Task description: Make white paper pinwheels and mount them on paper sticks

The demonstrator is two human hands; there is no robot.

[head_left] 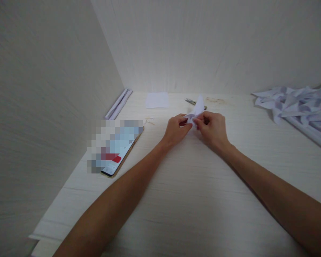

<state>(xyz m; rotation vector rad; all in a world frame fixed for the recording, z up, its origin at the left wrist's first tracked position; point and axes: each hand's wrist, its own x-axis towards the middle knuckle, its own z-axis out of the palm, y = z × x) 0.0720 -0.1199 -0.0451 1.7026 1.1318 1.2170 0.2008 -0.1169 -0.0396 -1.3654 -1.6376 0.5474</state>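
My left hand (176, 129) and my right hand (212, 129) meet over the middle of a pale wooden table (192, 200). Both pinch a small folded piece of white paper (198, 108), whose pointed tip stands up between them. The fingers of each hand are closed on the lower part of the paper, which hides its bottom edge.
A phone (115, 148) lies at the left, screen up. A white square sheet (157, 100) and scissors (192, 102) lie by the back wall. Rolled or folded paper strips (119, 103) rest in the left corner. A heap of folded white paper (296, 105) fills the right side.
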